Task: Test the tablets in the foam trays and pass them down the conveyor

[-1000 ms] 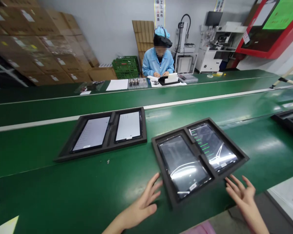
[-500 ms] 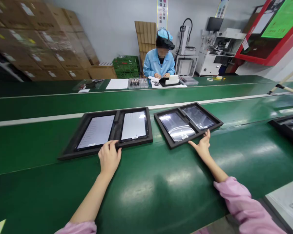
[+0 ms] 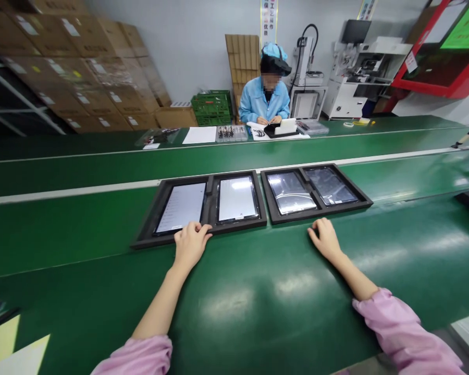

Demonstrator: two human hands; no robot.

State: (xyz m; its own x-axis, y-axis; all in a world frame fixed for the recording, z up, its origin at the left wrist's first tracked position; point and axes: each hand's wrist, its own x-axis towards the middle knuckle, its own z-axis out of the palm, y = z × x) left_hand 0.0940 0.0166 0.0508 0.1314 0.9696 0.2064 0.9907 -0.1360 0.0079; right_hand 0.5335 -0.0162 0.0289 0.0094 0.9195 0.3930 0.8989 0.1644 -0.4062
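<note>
The left hand (image 3: 191, 245) lies open, not gripping, its fingertips on the near edge of a black foam tray (image 3: 210, 208) holding two lit tablets (image 3: 182, 208). The right hand (image 3: 324, 238) rests open on the green bench (image 3: 258, 312), fingertips just short of a second foam tray (image 3: 303, 194) holding two dark, film-covered tablets (image 3: 291, 192). Well ahead of the hands, a seated co-worker (image 3: 263, 101) in a blue smock works at the far bench (image 3: 234, 148).
</note>
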